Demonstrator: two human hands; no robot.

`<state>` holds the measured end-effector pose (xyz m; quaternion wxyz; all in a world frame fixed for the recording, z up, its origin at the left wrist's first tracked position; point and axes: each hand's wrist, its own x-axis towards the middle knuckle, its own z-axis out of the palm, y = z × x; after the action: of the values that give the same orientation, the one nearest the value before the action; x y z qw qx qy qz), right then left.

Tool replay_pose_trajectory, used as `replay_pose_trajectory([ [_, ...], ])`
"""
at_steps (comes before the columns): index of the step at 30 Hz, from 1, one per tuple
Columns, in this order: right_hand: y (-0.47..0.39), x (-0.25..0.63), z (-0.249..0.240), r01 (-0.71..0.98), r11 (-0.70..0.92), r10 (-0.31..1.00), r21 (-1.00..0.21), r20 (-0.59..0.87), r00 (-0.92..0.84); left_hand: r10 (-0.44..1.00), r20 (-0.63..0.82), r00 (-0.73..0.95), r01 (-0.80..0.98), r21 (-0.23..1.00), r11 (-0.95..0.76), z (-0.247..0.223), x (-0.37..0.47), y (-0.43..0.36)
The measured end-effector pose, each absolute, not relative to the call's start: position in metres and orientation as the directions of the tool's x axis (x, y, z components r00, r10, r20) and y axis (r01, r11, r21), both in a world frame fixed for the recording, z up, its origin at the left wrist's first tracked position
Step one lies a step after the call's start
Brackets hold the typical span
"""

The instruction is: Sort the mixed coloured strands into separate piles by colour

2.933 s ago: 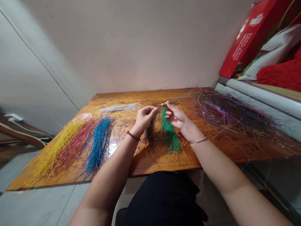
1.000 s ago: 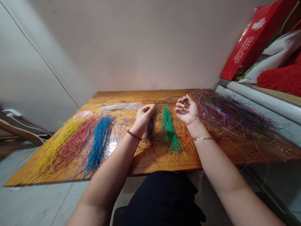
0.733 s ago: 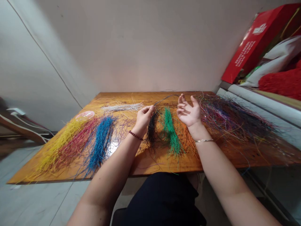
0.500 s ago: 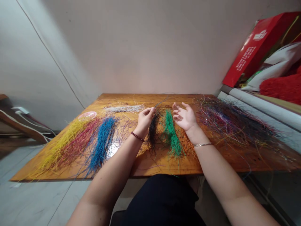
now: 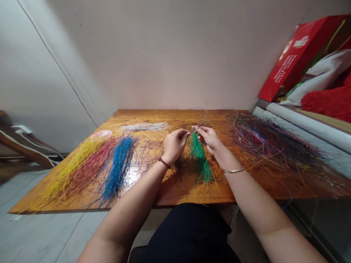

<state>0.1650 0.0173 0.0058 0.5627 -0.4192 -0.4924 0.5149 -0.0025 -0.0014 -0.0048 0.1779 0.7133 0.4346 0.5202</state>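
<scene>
Left hand (image 5: 174, 145) and right hand (image 5: 209, 138) nearly meet, wrists angled inward, other fingers curled. Thumbs and forefingers pinch a thin dark strand (image 5: 192, 130) over the green strand bundle's (image 5: 201, 160) far end.

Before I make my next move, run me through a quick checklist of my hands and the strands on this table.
1. Left hand pinching the dark strands: ok, held between thumb and fingertips.
2. Right hand gripping them too: cannot tell; its fingertips are right by the left's, but the contact is too small to make out.
3. White bundle apart from the blue bundle: ok, it lies farther back.
4. Yellow bundle apart from the red bundle: not ok, their edges run together.
5. Pile at the right sorted by colour: not ok, colours are tangled together.
</scene>
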Motion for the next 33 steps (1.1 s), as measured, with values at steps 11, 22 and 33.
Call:
replay_pose_trajectory([
  [11, 0.0159, 0.161, 0.0085, -0.1, 0.23, 0.972, -0.968, 0.225, 0.065, 0.774, 0.627, 0.091, 0.63, 0.565, -0.533, -0.0034, -0.0007, -0.0067],
  [22, 0.021, 0.1663, 0.0041, -0.156, 0.066, 0.995, -0.986, 0.053, 0.09, 0.627, 0.713, 0.314, 0.818, 0.133, -0.56, -0.0013, -0.0077, -0.0123],
  [33, 0.0228, 0.165, 0.0016, -0.175, 0.147, 0.987, -0.973, 0.134, 0.085, 0.648, 0.699, 0.303, 0.775, 0.214, -0.594, -0.0031, -0.0058, -0.011],
])
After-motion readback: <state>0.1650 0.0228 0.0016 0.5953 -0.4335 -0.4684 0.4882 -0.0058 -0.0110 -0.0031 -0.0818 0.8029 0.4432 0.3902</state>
